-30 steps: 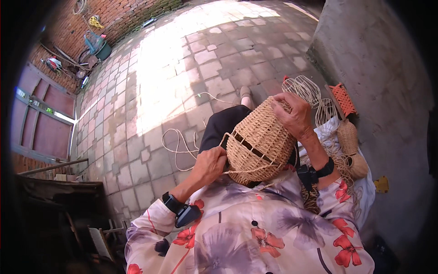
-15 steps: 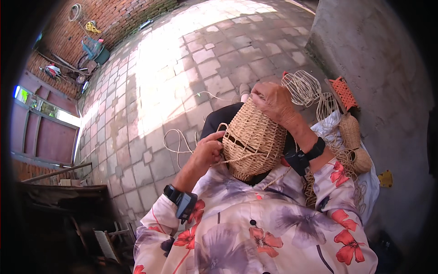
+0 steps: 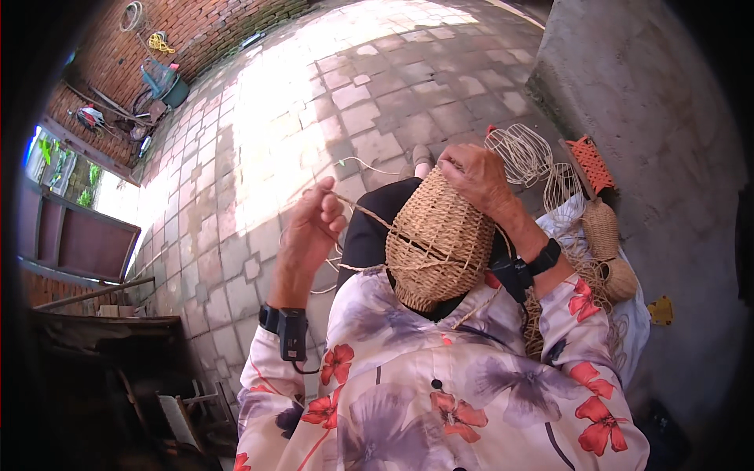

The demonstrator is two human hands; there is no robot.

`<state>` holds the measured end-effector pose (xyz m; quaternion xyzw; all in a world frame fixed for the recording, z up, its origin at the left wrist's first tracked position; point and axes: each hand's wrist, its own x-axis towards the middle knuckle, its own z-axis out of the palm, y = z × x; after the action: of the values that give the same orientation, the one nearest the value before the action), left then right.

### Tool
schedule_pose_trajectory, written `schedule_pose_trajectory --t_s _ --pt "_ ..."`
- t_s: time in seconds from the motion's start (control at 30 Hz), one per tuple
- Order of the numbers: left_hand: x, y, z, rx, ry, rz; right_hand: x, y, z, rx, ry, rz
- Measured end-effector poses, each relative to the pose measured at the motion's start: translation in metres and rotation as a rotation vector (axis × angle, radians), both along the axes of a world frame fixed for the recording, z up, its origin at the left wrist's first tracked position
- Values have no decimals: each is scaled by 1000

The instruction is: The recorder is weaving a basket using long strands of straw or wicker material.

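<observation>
A woven straw basket [image 3: 436, 235] lies tilted in my lap against the dark trousers. My right hand [image 3: 479, 177] grips its upper end, fingers curled over the edge. A thin natural cord [image 3: 361, 206] runs from the basket's left side up to my left hand [image 3: 314, 216], whose fingers are closed on it, away from the basket. A second strand crosses lower on the basket. Dark devices are strapped on both wrists.
At my right, coils of cord [image 3: 518, 153], an orange woven piece [image 3: 589, 165] and woven pieces [image 3: 598, 235] lie on white sacking [image 3: 636, 330] beside a concrete wall [image 3: 652, 133]. Dark furniture [image 3: 118, 353] stands lower left; a metal door [image 3: 78, 231], brick wall [image 3: 196, 31] and paved floor [image 3: 259, 157] surround me.
My left hand has pulled up and left from the basket, drawing the cord out. My right hand has shifted slightly up and left since a second ago. The door at left shows a wider opening.
</observation>
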<state>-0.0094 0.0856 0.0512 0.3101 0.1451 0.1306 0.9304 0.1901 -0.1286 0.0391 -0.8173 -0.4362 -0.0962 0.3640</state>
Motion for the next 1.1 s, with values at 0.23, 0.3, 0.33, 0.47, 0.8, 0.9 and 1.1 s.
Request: schedule_pose_trajectory --t_s 0.23,0.3,0.33,0.47,0.8,0.9,1.1 --pt "-47 18 17 661 178 2 2 4 -3 -40 -34 -58" --pt "-42 0 10 455 93 -211 -2 7 -1 -44 -35 -65" --pt "-36 -13 8 430 77 -266 -3 6 0 -53 -37 -79" --pt "-14 -60 -14 392 206 -264 -7 7 2 -54 -74 -85" --pt "1 -93 -47 573 305 -82 -3 -2 -8 -21 -139 -149" --pt "4 -94 -45 637 325 -105 0 -5 -12 -29 -144 -169" --pt "13 -88 -44 737 434 -110 -2 -8 -23 75 -104 -178"
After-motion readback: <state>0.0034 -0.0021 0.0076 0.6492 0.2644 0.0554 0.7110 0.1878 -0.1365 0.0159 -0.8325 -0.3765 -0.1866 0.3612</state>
